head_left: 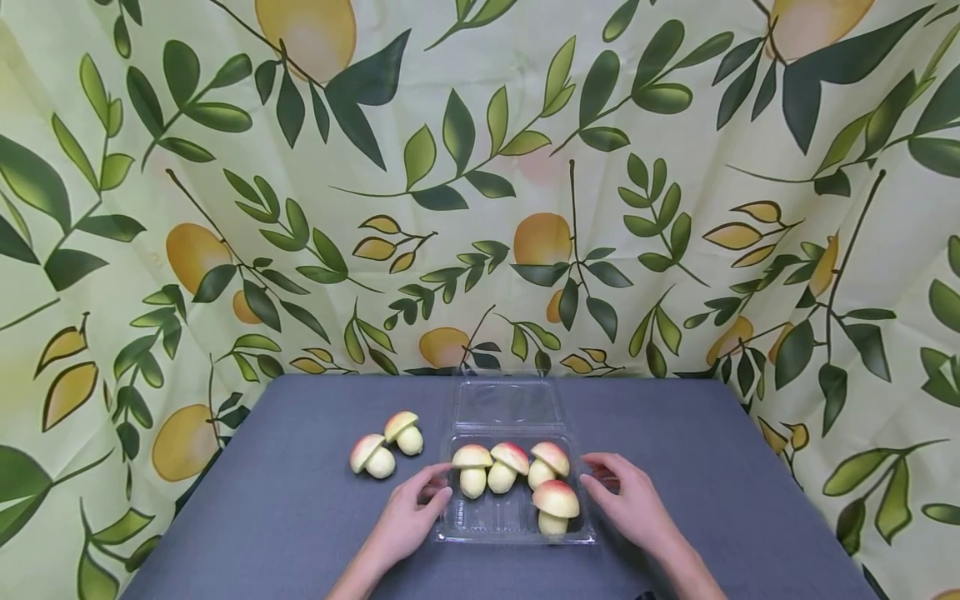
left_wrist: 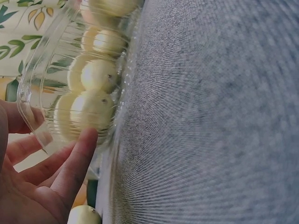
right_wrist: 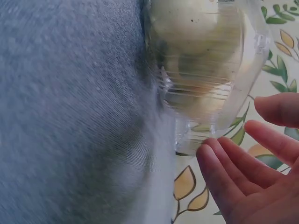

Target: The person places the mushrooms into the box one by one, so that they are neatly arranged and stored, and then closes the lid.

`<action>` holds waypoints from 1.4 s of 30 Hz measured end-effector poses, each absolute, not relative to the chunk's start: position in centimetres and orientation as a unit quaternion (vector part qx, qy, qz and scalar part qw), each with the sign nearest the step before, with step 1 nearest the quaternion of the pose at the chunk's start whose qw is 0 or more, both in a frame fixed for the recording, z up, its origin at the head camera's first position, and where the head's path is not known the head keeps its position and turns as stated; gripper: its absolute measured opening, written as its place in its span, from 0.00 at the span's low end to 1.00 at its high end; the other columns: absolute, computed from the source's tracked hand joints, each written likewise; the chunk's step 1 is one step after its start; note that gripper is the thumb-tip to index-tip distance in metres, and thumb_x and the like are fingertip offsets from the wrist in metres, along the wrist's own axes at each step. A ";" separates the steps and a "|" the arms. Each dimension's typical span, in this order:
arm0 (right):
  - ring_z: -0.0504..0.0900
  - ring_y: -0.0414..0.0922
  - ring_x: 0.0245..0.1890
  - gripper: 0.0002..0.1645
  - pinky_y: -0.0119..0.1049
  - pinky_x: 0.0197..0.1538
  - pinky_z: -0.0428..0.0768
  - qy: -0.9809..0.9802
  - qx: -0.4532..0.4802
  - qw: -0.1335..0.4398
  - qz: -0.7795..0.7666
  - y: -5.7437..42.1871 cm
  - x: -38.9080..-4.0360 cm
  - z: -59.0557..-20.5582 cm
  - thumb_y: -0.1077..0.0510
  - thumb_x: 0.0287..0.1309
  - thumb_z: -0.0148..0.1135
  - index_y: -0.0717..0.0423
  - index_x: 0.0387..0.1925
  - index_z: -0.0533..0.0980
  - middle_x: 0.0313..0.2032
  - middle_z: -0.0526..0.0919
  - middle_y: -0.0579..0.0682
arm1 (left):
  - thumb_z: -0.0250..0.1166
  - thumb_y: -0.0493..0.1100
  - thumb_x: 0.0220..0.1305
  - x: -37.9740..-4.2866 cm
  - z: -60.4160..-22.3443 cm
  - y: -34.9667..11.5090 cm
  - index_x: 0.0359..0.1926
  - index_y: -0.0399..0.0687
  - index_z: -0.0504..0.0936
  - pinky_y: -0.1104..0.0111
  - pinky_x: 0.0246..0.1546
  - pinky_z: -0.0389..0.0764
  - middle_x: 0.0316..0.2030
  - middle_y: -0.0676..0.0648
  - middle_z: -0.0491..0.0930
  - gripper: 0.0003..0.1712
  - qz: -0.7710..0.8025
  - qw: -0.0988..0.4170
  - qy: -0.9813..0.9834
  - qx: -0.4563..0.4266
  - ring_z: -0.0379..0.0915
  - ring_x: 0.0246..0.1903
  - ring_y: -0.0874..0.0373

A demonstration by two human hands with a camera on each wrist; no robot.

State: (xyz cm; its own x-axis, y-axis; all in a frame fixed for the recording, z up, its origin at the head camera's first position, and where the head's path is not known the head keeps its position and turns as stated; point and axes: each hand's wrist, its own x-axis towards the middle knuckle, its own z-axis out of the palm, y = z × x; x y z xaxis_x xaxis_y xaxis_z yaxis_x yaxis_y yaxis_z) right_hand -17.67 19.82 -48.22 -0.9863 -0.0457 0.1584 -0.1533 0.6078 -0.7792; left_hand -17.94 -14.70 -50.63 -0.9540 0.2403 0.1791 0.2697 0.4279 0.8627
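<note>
1. Steadying the clear box (head_left: 480,518) from both sides seems to be the step in hand; its lid (head_left: 510,402) lies open at the far side.
2. The next move probably calls for light, even pressure on the thin walls, or a reach left to the two loose mushrooms (head_left: 371,456) on the table (head_left: 300,500).
3. The left hand (head_left: 411,510) has its fingers extended and slightly apart, up against the left wall, with no clamping visible.
4. The right hand (head_left: 626,500) has thumb and first finger parted from the others, which bunch just beside the right wall; I cannot tell whether they touch it.
5. Between the hands, the box holds four mushrooms (head_left: 509,467): three across the far part, one at near right.
</note>
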 end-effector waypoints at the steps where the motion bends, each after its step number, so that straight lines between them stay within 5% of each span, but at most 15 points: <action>1: 0.82 0.41 0.44 0.16 0.38 0.49 0.82 -0.892 0.051 0.057 0.445 19.8 -17.7 -48.3 0.57 0.65 0.69 0.55 0.53 0.82 0.46 0.84 0.47 | 0.64 0.43 0.72 -18.0 -50.6 -14.7 0.63 0.43 0.78 0.68 0.40 0.81 0.47 0.42 0.85 0.21 -0.513 0.014 -0.845 -0.151 0.83 0.39 0.58; 17: 0.82 0.39 0.37 0.14 0.33 0.42 0.81 -0.869 0.057 0.026 0.492 19.8 -18.2 -49.8 0.59 0.61 0.71 0.57 0.48 0.83 0.37 0.85 0.45 | 0.62 0.43 0.74 -17.9 -50.7 -14.7 0.61 0.38 0.78 0.68 0.39 0.84 0.45 0.40 0.84 0.20 -0.513 0.042 -0.843 -0.154 0.83 0.38 0.59; 26: 0.82 0.39 0.37 0.14 0.33 0.41 0.81 -0.863 0.072 0.023 0.500 19.9 -18.2 -49.8 0.59 0.62 0.71 0.58 0.49 0.83 0.37 0.85 0.46 | 0.65 0.37 0.69 -18.1 -49.7 -15.0 0.54 0.38 0.83 0.70 0.34 0.83 0.37 0.54 0.81 0.14 -0.432 0.159 -0.877 -0.138 0.78 0.37 0.63; 42: 0.83 0.41 0.37 0.15 0.33 0.42 0.81 -0.862 0.073 0.016 0.501 20.1 -18.2 -49.8 0.58 0.62 0.71 0.59 0.49 0.83 0.37 0.85 0.47 | 0.69 0.31 0.63 -19.4 -47.3 -19.2 0.43 0.37 0.86 0.64 0.30 0.84 0.35 0.48 0.83 0.07 -0.353 0.309 -0.876 -0.113 0.80 0.30 0.58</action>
